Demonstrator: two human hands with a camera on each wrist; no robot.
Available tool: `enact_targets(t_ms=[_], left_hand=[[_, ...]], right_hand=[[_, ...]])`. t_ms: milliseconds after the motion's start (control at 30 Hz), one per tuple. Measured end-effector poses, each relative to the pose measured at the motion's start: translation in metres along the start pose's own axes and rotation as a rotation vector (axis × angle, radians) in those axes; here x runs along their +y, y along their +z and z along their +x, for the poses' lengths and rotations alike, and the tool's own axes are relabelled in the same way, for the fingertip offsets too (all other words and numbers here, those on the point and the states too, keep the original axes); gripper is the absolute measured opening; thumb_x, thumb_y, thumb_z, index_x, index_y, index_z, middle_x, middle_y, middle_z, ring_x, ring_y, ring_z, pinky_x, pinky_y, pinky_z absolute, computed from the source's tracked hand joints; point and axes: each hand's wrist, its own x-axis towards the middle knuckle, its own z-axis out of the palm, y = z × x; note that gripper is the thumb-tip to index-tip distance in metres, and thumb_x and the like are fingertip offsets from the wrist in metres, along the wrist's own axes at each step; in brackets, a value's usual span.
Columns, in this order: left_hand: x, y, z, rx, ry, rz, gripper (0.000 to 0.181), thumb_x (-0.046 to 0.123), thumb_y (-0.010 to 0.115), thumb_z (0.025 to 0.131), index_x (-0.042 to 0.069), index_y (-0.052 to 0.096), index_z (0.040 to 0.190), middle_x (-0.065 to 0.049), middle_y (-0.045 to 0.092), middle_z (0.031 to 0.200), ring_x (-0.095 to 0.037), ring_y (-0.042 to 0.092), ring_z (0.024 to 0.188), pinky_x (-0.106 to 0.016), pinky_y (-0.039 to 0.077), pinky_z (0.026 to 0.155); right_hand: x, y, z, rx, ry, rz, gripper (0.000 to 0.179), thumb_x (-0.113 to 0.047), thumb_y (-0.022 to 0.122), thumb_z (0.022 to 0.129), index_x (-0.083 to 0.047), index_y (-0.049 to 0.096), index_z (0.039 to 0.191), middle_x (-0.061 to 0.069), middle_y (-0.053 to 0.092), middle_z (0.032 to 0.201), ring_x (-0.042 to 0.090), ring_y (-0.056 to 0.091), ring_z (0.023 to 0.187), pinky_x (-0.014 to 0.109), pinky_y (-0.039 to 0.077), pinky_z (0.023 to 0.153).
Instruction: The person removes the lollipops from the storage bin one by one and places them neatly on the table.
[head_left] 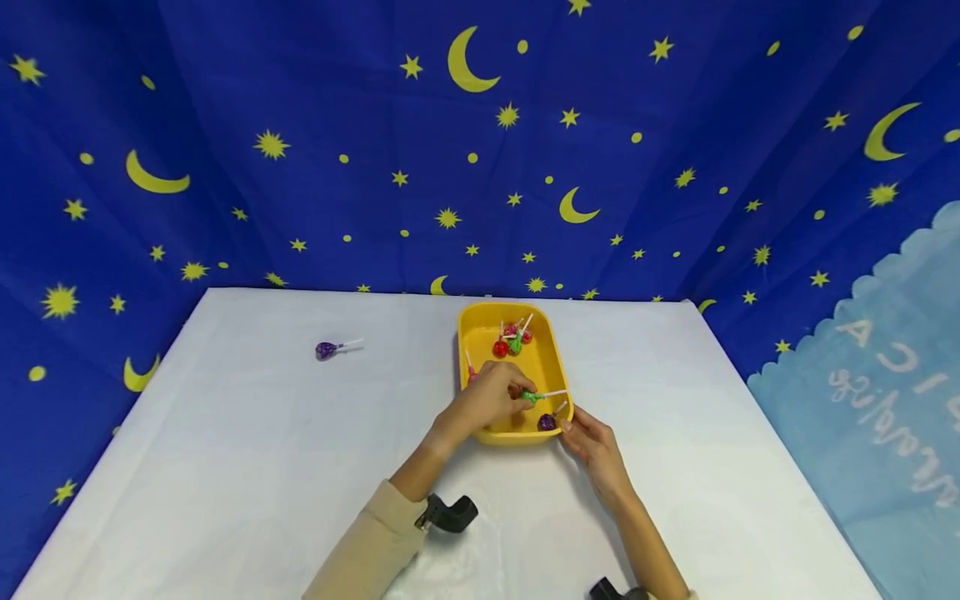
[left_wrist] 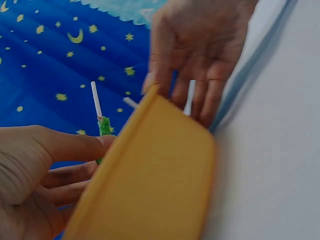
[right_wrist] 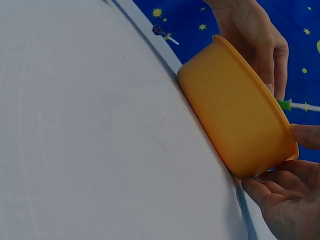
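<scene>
A yellow plastic tub [head_left: 545, 358] stands on the table with several wrapped lollipops inside. Over its near end, my left hand [head_left: 491, 396] pinches a green lollipop [left_wrist: 104, 126] between thumb and fingers, its white stick pointing away from the hand. My right hand [head_left: 597, 450] grips the tub's near right corner, thumb at the rim and fingers low against the wall in the right wrist view. Beside that corner, inside, lies a purple lollipop [head_left: 547, 422]. Red lollipops [head_left: 500, 348] and another green lollipop [head_left: 515, 344] cluster at the far end. A pink lollipop [head_left: 472, 377] leans at the left wall, partly hidden.
One more purple lollipop [head_left: 326, 351] lies on the white table [head_left: 247, 467], left of the tub. Behind the table hangs a dark blue cloth [head_left: 360, 108] with yellow moons and stars. A light blue panel [head_left: 885, 392] with white lettering is at the right.
</scene>
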Motion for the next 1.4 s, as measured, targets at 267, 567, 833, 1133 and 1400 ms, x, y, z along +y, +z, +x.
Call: enact_targets(t_ms=[267, 567, 833, 1133, 1400], left_hand=[[-0.004, -0.016, 0.0, 0.085, 0.029, -0.035, 0.02, 0.012, 0.076, 0.085, 0.006, 0.076, 0.103, -0.004, 0.073, 0.104, -0.02, 0.063, 0.101, -0.036, 0.048, 0.096], [-0.013, -0.037, -0.015, 0.209, 0.02, -0.048, 0.021, 0.011, 0.076, 0.084, 0.006, 0.076, 0.105, -0.005, 0.07, 0.104, -0.021, 0.063, 0.094, -0.042, 0.05, 0.09], [-0.012, -0.054, -0.027, 0.255, 0.01, -0.022, 0.019, 0.01, 0.075, 0.085, 0.008, 0.076, 0.104, -0.003, 0.069, 0.103, -0.022, 0.062, 0.095, -0.042, 0.049, 0.091], [-0.016, -0.067, -0.037, 0.304, 0.031, 0.0, 0.021, 0.009, 0.075, 0.085, 0.006, 0.076, 0.105, -0.006, 0.069, 0.106, -0.022, 0.063, 0.091, -0.038, 0.052, 0.087], [-0.031, -0.079, -0.05, 0.314, 0.0, 0.063, 0.02, 0.008, 0.075, 0.085, 0.006, 0.076, 0.105, -0.008, 0.068, 0.106, -0.021, 0.065, 0.094, -0.045, 0.051, 0.091]], right_hand=[[0.001, -0.002, 0.0, 0.012, -0.008, 0.001, 0.054, -0.002, 0.049, 0.097, 0.016, 0.029, 0.144, 0.037, 0.037, 0.143, -0.001, 0.061, 0.107, 0.016, 0.048, 0.092], [0.0, -0.004, 0.003, -0.015, -0.032, -0.009, 0.053, 0.0, 0.048, 0.096, 0.017, 0.03, 0.143, 0.037, 0.038, 0.144, 0.0, 0.061, 0.109, 0.017, 0.048, 0.093], [-0.001, -0.005, 0.004, -0.029, -0.049, -0.017, 0.054, -0.002, 0.049, 0.097, 0.017, 0.029, 0.143, 0.038, 0.037, 0.143, -0.001, 0.061, 0.108, 0.017, 0.048, 0.093], [0.001, -0.004, 0.003, -0.017, -0.039, -0.018, 0.054, -0.002, 0.051, 0.096, 0.017, 0.032, 0.142, 0.037, 0.04, 0.142, 0.0, 0.062, 0.108, 0.017, 0.048, 0.092], [0.0, -0.005, 0.0, -0.04, -0.038, -0.024, 0.054, -0.003, 0.051, 0.096, 0.016, 0.031, 0.143, 0.037, 0.04, 0.142, 0.001, 0.062, 0.109, 0.018, 0.048, 0.093]])
